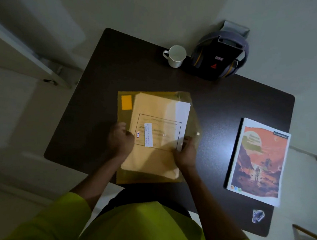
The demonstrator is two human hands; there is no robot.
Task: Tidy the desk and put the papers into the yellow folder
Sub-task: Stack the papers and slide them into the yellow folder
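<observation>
Both hands grip the yellow folder [152,134] mid-desk: left hand [120,140] pinching its left edge, right hand [185,153] its right edge, with papers [159,120] inside. A handwritten label [148,134] is too blurred to read. Right lies a book [258,161]; far off, a mug [176,56] and backpack [219,55] on the desk [120,67].

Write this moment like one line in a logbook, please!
left hand: holds folder edge | right hand: holds folder edge | papers: inside yellow folder | book, mug: on desk
</observation>
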